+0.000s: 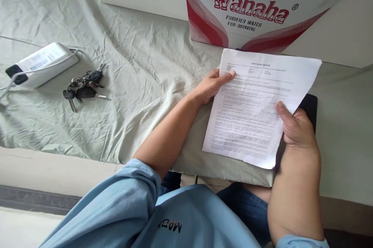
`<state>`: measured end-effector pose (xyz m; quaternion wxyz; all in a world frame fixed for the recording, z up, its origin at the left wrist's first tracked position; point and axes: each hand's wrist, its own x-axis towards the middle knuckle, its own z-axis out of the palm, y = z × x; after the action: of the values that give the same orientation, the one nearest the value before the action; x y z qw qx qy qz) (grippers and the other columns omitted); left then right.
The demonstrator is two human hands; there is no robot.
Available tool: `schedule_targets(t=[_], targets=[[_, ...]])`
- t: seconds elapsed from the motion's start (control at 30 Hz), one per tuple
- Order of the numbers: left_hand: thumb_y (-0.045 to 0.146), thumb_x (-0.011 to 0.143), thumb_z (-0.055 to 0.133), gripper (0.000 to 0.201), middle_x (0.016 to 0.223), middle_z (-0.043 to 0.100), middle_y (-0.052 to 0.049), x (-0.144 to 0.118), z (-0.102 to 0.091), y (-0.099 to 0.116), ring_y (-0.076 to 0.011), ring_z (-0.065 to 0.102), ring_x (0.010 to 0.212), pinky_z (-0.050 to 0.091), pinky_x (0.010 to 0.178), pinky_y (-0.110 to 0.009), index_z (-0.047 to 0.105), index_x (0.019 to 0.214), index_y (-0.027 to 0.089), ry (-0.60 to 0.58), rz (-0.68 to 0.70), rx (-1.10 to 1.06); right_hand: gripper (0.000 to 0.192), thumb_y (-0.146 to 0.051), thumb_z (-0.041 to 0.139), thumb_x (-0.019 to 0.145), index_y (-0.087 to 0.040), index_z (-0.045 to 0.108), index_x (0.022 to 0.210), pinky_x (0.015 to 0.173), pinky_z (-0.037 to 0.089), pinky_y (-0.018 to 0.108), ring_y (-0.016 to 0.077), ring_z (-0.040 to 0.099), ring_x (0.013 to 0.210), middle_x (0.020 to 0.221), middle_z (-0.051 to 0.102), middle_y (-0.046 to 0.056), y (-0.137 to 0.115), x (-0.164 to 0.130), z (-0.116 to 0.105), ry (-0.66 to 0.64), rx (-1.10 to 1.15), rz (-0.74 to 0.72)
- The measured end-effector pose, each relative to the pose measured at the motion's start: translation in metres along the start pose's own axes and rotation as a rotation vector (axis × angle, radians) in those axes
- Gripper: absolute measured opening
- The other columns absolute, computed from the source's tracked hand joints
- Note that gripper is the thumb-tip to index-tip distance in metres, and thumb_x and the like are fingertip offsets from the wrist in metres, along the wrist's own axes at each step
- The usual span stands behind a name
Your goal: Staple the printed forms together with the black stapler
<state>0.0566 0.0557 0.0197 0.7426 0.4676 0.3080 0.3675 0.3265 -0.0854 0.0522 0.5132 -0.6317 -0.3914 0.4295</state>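
- A lived-in room, most likely a home, though that is not certain.
- A wrinkled pale green sheet covers the surface like bedding.
- A bunch of keys and a power strip lie at the left.
- A Wahaha drinking-water carton stands at the far side.

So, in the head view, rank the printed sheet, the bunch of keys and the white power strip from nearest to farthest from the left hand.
1. Printed sheet: the left hand grips its left edge.
2. Bunch of keys: out to the left on the cloth.
3. White power strip: farther left, beyond the keys.
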Motion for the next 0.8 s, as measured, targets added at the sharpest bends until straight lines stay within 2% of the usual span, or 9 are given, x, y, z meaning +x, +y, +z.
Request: schedule_targets(t=[0.07,0.23,0.33,0.4,0.47,0.53,0.6,0.7,0.8], targets=[[0.086,0.087,0.101,0.074,0.112,0.094,-0.014,-0.002,-0.001,0.002,-0.0385,0.092,0.121,0.076,0.111,-0.056,0.084,0.116,0.02,-0.04,-0.011,-0.007,0.052,-0.069,0.106,0.087,-0.027,0.096,0.114,0.131,0.069,0.062,0.0393,0.09,0.137,0.132,0.097,0.012,0.002,0.002,-0.002,0.014,0.003,-0.006],[0.081,0.096,0.096,0.063,0.101,0.089,-0.011,-0.005,0.0,0.003,-0.0354,0.091,0.115,0.076,0.105,-0.054,0.085,0.11,0.021,-0.132,-0.071,0.073,0.053,-0.072,0.111,0.077,-0.027,0.094,0.1,0.119,0.075,0.06,0.0384,0.094,0.118,0.105,0.097,0.009,0.002,0.007,-0.006,0.199,0.048,-0.045],[0.075,0.103,0.091,0.056,0.092,0.082,-0.007,-0.001,0.001,0.002,-0.0234,0.084,0.093,0.072,0.086,-0.039,0.08,0.104,0.02,-0.021,-0.042,0.099,0.059,-0.071,0.114,0.071,-0.022,0.093,0.096,0.107,0.078,0.058,0.041,0.094,0.113,0.092,0.093,0.011,-0.002,0.005,-0.015,0.169,0.013,0.069],[0.064,0.106,0.09,0.045,0.084,0.073,-0.002,0.003,0.0,0.003,-0.0138,0.068,0.072,0.059,0.067,-0.03,0.077,0.102,0.021,0.069,-0.01,0.118,0.06,-0.071,0.115,0.07,-0.021,0.09,0.091,0.102,0.079,0.057,0.0423,0.095,0.11,0.088,0.091,0.013,-0.003,0.003,-0.023,0.117,-0.026,0.161],[0.049,0.108,0.088,0.03,0.078,0.063,0.002,0.006,0.0,0.003,-0.0096,0.049,0.061,0.042,0.057,-0.028,0.075,0.104,0.022,0.108,0.009,0.148,0.06,-0.071,0.116,0.068,-0.021,0.089,0.089,0.099,0.079,0.057,0.042,0.094,0.107,0.089,0.091,0.013,-0.003,0.003,-0.029,0.062,-0.046,0.232],[0.037,0.11,0.082,0.017,0.075,0.054,0.005,0.006,0.001,0.003,-0.0098,0.041,0.059,0.034,0.057,-0.029,0.073,0.106,0.023,0.1,0.022,0.187,0.06,-0.069,0.116,0.067,-0.022,0.089,0.092,0.097,0.079,0.056,0.0392,0.094,0.102,0.092,0.092,0.012,-0.001,0.004,-0.032,0.06,-0.041,0.235],[0.028,0.111,0.078,0.012,0.072,0.047,0.007,0.006,0.001,0.002,-0.0112,0.038,0.061,0.033,0.062,-0.03,0.067,0.107,0.025,0.097,0.041,0.24,0.058,-0.067,0.115,0.068,-0.023,0.09,0.097,0.094,0.077,0.053,0.0341,0.09,0.094,0.091,0.091,0.009,0.003,0.007,-0.03,0.124,-0.042,0.163],[0.02,0.108,0.078,0.022,0.075,0.044,0.009,0.006,0.002,-0.003,-0.0119,0.041,0.064,0.038,0.072,-0.031,0.058,0.113,0.028,0.148,0.052,0.294,0.056,-0.066,0.111,0.069,-0.023,0.089,0.097,0.08,0.071,0.044,0.0254,0.08,0.077,0.081,0.085,0.003,0.006,0.012,-0.024,0.239,-0.09,0.067],[0.019,0.105,0.077,0.031,0.079,0.047,0.01,0.011,0.0,-0.009,-0.012,0.048,0.066,0.043,0.077,-0.032,0.053,0.122,0.03,0.223,0.053,0.303,0.053,-0.069,0.104,0.072,-0.023,0.083,0.087,0.065,0.056,0.035,0.0183,0.064,0.067,0.073,0.074,-0.002,0.004,0.016,-0.022,0.245,-0.227,0.066]])
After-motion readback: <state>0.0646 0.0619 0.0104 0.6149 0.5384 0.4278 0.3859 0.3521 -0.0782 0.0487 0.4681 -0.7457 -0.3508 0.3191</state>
